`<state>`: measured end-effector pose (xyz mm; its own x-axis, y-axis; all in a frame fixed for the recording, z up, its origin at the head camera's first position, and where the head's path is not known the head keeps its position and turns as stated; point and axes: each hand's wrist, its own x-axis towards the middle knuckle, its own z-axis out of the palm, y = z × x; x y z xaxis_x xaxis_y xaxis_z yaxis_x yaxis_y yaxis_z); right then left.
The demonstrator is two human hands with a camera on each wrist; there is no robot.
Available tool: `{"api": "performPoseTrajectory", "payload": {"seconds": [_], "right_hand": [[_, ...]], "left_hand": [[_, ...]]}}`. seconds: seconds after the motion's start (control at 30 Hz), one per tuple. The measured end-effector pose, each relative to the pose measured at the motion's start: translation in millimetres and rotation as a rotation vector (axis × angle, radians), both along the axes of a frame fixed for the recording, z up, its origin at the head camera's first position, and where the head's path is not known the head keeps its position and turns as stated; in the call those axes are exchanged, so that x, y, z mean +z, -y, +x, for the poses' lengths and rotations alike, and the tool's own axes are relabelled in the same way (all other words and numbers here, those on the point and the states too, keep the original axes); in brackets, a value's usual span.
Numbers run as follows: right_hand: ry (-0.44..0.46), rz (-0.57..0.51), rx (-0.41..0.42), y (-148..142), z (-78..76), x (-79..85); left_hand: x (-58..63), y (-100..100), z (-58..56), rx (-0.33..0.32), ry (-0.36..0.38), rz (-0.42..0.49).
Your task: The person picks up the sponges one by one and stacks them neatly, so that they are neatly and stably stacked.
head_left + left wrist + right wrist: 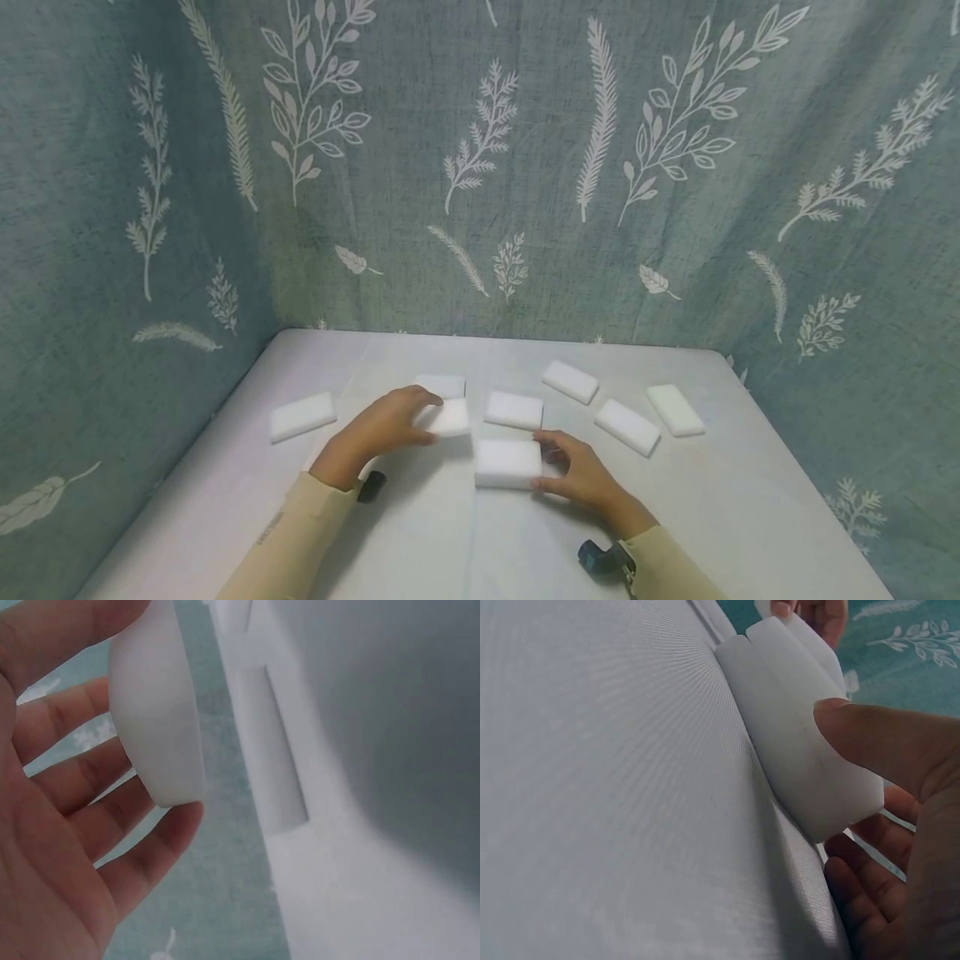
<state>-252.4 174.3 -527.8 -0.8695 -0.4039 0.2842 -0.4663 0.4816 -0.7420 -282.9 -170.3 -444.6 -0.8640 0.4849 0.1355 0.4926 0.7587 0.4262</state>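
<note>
White block [452, 417], raised over the table [405, 550]: I have it pinched by its left end in my left grip [386, 425], thumb on the near side, fingers on the far side. Held so, its right half stays uncovered, and I judge a light pinch is enough, since it looks soft.

My right grip [577, 475] is clamped on the right end of the near block [508, 463], which sits on the table to the right of the raised one. Thumb near and fingers far, I seem to be steadying it from that end, leaving its top and left end free. I cannot tell whether it is one thick piece or two laid together.

Just beyond it lies the middle block [513, 410], and left of that a partly hidden block [442, 386]. The left block [303, 417] rests well apart. On the right, the far slanted block [570, 382], nearer slanted block [627, 427] and rightmost block [676, 410] lie loosely angled, out of both hands' way.
</note>
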Motion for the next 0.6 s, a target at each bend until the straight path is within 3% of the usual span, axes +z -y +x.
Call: {"api": "performPoseTrajectory", "payload": {"seconds": [0.4,0.6], "right_hand": [[-0.045,-0.001,0.037,-1,-0.9,1.5],[-0.044,0.002,0.028,-1,0.0,1.3]], "left_hand": [[-2.9,-19,6.8,-0.097,-0.009,0.025],[-2.2,-29,6.2,-0.152,-0.048,0.016]]}}
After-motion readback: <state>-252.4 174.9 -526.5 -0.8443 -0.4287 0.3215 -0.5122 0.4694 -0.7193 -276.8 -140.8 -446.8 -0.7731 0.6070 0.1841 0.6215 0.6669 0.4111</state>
